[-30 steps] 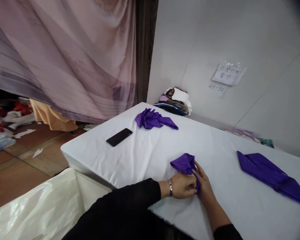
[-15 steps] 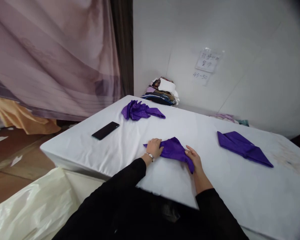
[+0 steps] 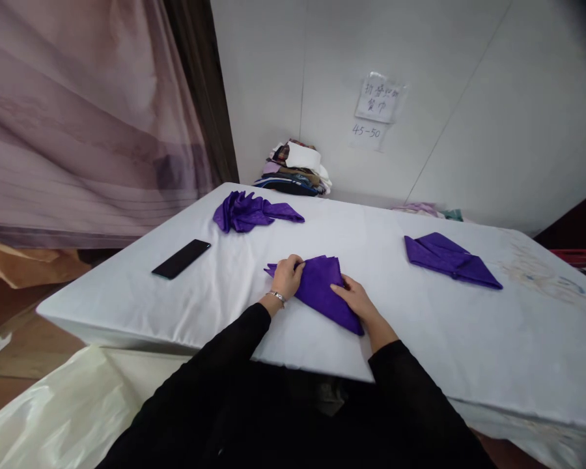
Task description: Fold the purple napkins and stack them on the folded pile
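A folded purple cloth napkin point(image 3: 321, 286) lies near the table's front edge, its broad part between my hands and a long point toward me at the right. My left hand point(image 3: 287, 276), with a bracelet at the wrist, pinches the napkin's left part; small pointed ends stick out beyond it. At the right edge, my right hand point(image 3: 355, 297) grips the cloth with some fingers on top; the rest are partly hidden. Farther back on the left sits a pleated purple napkin point(image 3: 247, 212) with a tail. Another folded purple napkin point(image 3: 452, 259) lies flat to the right.
The white-covered table point(image 3: 371, 238) bears a black phone point(image 3: 181, 258) at the left. Behind its far edge is a stack of folded cloths point(image 3: 295, 168) by the wall. A pale plastic-covered surface point(image 3: 73, 397) is at the lower left, and a pinkish curtain point(image 3: 88, 117) hangs above.
The held napkin has gone from bunched and drooping to flatter, with a straighter lower edge. My right hand has moved up its right edge. The camera view has shifted right.
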### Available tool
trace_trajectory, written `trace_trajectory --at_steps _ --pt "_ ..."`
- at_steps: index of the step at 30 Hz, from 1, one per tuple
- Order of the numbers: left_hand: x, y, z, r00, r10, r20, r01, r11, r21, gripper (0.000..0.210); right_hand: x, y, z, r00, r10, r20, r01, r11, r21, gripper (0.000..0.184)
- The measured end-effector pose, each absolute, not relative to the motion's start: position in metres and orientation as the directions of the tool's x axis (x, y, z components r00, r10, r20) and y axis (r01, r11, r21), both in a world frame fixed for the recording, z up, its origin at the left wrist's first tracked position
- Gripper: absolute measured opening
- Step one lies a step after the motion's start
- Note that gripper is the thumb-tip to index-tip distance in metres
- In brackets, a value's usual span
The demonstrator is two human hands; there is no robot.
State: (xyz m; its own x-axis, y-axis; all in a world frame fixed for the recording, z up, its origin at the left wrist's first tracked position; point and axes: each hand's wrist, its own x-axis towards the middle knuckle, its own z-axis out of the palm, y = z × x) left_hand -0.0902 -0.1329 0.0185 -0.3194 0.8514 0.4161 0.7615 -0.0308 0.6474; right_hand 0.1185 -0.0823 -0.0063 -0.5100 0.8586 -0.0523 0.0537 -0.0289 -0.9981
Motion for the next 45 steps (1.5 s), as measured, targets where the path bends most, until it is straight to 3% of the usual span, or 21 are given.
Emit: trace_trajectory --at_steps 3,7,9,11,14,16,20,23,32,34,37,41,43,45 --pt "-0.089 -0.131 0.022 -0.311 0.845 0.435 0.759 -0.055 0.649 0.008 0.119 -0.080 -0.009 -0.511 0.854 -0.098 0.132 -0.034 -0.991 0.033" --pt "-0.091 -0.123 0.029 -0.301 0.849 0.434 0.738 -0.080 0.670 0.006 0.122 -0.062 -0.001 -0.436 0.898 -0.054 0.295 0.086 -0.952 0.032" --pt "-0.089 -0.117 0.040 -0.302 0.853 0.426 0.702 -0.104 0.705 0.007 0.125 -0.047 0.017 -0.418 0.906 0.067 0.351 0.229 -0.908 0.032" --pt "-0.086 -0.112 0.055 -0.299 0.841 0.451 0.658 -0.161 0.736 0.007 0.128 -0.032 0.041 -0.390 0.877 0.280 0.338 0.420 -0.843 0.030" --pt "-0.080 -0.108 0.073 -0.284 0.816 0.504 0.593 -0.264 0.761 0.010 0.132 -0.021 0.074 -0.349 0.725 0.593 0.293 0.686 -0.666 0.029" --pt "-0.079 -0.109 0.074 -0.272 0.840 0.469 0.531 -0.275 0.801 0.013 0.136 -0.023 0.081 -0.374 0.647 0.665 0.289 0.762 -0.579 0.028" --pt "-0.089 -0.113 0.048 -0.305 0.923 0.234 0.407 -0.096 0.909 0.014 0.147 -0.042 0.055 -0.502 0.637 0.585 0.301 0.763 -0.572 0.025" --pt "-0.102 -0.114 0.024 -0.368 0.920 0.133 0.409 0.031 0.912 0.013 0.158 -0.060 0.023 -0.570 0.663 0.485 0.328 0.725 -0.606 0.025" --pt "-0.128 -0.112 0.012 -0.545 0.818 0.184 0.585 0.214 0.782 0.004 0.173 -0.087 -0.006 -0.575 0.747 0.335 0.336 0.589 -0.735 0.027" --pt "-0.119 -0.119 0.014 -0.476 0.834 0.279 0.685 0.153 0.712 0.012 0.172 -0.088 -0.009 -0.566 0.763 0.314 0.341 0.562 -0.753 0.025" --pt "-0.092 -0.139 0.016 -0.162 0.909 0.384 0.780 -0.120 0.615 0.019 0.167 -0.089 -0.011 -0.547 0.797 0.255 0.326 0.484 -0.812 0.024" --pt "-0.056 -0.165 0.013 0.240 0.917 0.319 0.730 -0.387 0.563 0.035 0.162 -0.094 -0.004 -0.500 0.854 0.145 0.301 0.329 -0.895 0.021" --pt "-0.051 -0.169 0.010 0.259 0.926 0.275 0.729 -0.374 0.573 0.029 0.161 -0.095 0.000 -0.470 0.875 0.114 0.297 0.279 -0.913 0.022" --pt "-0.053 -0.165 0.008 0.169 0.956 0.240 0.702 -0.288 0.651 0.020 0.159 -0.096 0.004 -0.444 0.891 0.093 0.300 0.246 -0.922 0.026"
